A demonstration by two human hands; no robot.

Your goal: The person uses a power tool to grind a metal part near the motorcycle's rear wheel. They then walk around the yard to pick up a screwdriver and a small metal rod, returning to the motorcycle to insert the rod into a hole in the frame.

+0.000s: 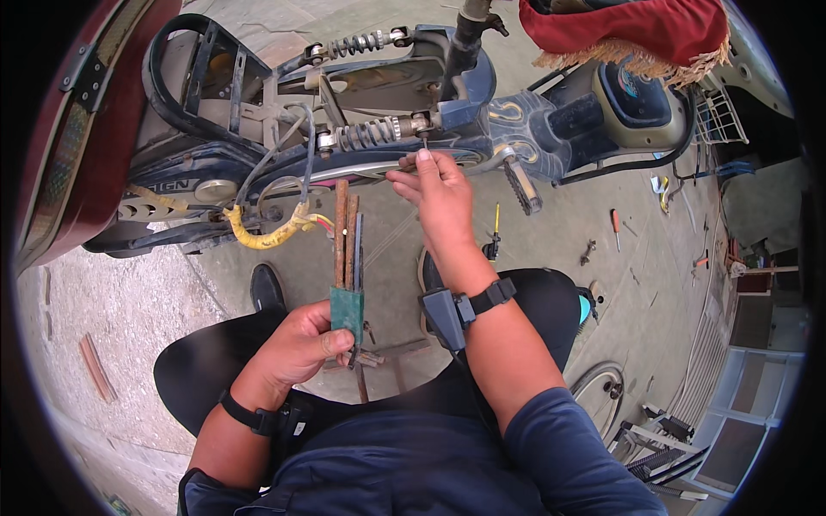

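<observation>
My left hand (310, 344) is closed around the green holder of what looks like a hex key set (348, 311). Several rods of unequal length, some rusty and some dark, point upward from it. My right hand (440, 193) reaches up to the electric bike's rear shock absorber (370, 134). Its thumb and fingers are pinched together at a thin bolt (424, 138) sticking out from the end of the shock; the fingers hide the bolt's tip. Left of the hex keys hangs a cable wrapped in yellow tape (267, 239).
The bike lies across the far side, with its pedal (522, 185) jutting toward me. A yellow-and-black screwdriver (496, 232) and an orange-handled screwdriver (615, 228) are on the floor (594, 198). A wheel (600, 396) and metal frames stand lower right. A red fringed cover (628, 30) hangs top right.
</observation>
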